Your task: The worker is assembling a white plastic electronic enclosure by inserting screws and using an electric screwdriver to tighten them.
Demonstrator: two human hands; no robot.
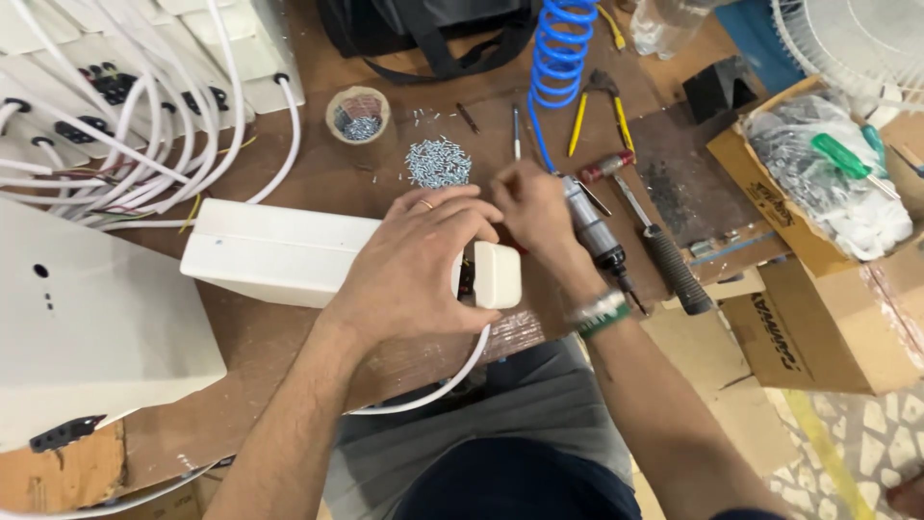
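Note:
My left hand (409,265) lies over a long white plastic box (279,255) on the wooden bench and grips it near its right end. A white end piece (498,274) sits at that end, with a white cable (443,385) curving down from it. My right hand (534,207) is at the gap by the end piece, fingers pinched together; what they hold is hidden. A pile of small silver screws (438,162) lies just beyond my hands. A grey pneumatic screwdriver (597,231) lies right beside my right wrist.
A hammer (645,226), yellow-handled pliers (602,111), a blue coiled air hose (558,48) and a small cup of screws (358,114) lie beyond. White boxes with cables (115,106) fill the left. Cardboard boxes (828,289) with green screwdrivers (847,159) stand right.

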